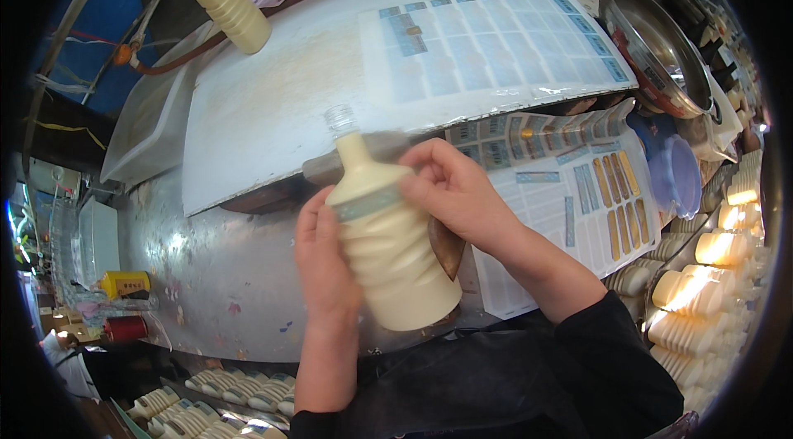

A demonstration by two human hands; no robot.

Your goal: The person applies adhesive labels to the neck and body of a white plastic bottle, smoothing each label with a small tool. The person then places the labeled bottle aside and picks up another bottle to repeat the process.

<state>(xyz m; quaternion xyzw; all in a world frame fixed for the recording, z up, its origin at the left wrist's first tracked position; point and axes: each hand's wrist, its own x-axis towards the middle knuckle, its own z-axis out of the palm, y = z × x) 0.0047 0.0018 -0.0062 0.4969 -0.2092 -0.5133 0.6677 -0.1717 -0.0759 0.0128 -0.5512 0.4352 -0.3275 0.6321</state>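
A cream-coloured bottle (401,274) with a ribbed body and a clear threaded neck tilts between my hands over the metal table. My left hand (325,261) is closed around its left side. A thin blue-green decal strip (372,204) lies across the bottle's shoulder. My right hand (454,195) has its thumb and fingers pinched at the strip's right end. Under that hand shows a brown wedge-shaped piece (447,249); whether the hand's lower fingers hold it is hidden.
A white board (273,117) carries a wet blue decal sheet (504,47). Beside it are another cream bottle (231,9), a metal pan (657,38) and a lilac bowl (676,177). More decal sheets (545,249) lie at right. Stacked cream bottles (694,290) line the right edge.
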